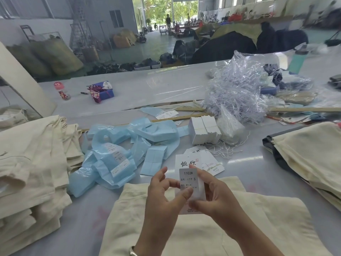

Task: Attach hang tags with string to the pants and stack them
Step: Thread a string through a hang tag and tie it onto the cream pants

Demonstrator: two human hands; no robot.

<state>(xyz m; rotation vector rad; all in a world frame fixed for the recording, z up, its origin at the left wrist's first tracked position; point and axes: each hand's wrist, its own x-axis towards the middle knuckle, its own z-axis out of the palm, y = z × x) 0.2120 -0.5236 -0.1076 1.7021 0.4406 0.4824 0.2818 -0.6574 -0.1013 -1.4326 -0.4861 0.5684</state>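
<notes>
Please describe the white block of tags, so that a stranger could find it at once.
Start at the big heap of clear plastic at the table's far right. Just in front of it, right of the blue wrappers, stands the tag block. Unlike the loose tags nearby, it is a thick white bundle tied with string.

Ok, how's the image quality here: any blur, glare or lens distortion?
Head view: even daylight, bright doorway blown out; wide-angle bends the table edge; soft glare on its glossy top; background smeared; the 1103# hang tag in both hands reads sharp.
</notes>
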